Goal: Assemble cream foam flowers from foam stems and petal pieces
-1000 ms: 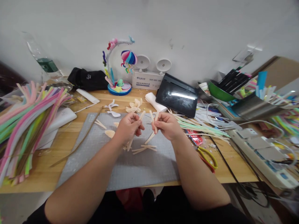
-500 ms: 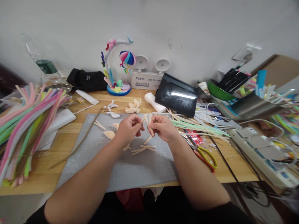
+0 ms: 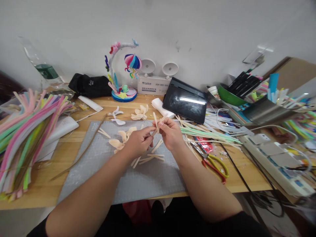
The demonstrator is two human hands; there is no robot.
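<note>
Over the grey cutting mat (image 3: pixel 96 171), both hands meet on short cream pipe cleaner pieces (image 3: pixel 155 117) that cross each other. My right hand (image 3: pixel 171 134) pinches them near the crossing. The fingers of my left hand (image 3: pixel 141 141) are closed on the lower left end of the pieces. Partly behind the left hand lie cream looped petals (image 3: pixel 116 143). More short cream pieces (image 3: pixel 155 157) rest on the mat below the hands, and another pair (image 3: pixel 104 133) lies at its left.
Bundled coloured pipe cleaners (image 3: pixel 32 131) lie at left. Red-and-yellow pliers (image 3: pixel 214 168), loose green and cream stems (image 3: pixel 209 135) and a power strip (image 3: pixel 276 164) are at right. Behind stand a black tablet-like panel (image 3: pixel 185 105), a jellyfish ornament (image 3: pixel 124 93) and more cream petals (image 3: pixel 140 113).
My hands have come closer together, the left shifting towards the right. The cream pieces, earlier spread in a V between the hands, now cross at the fingertips.
</note>
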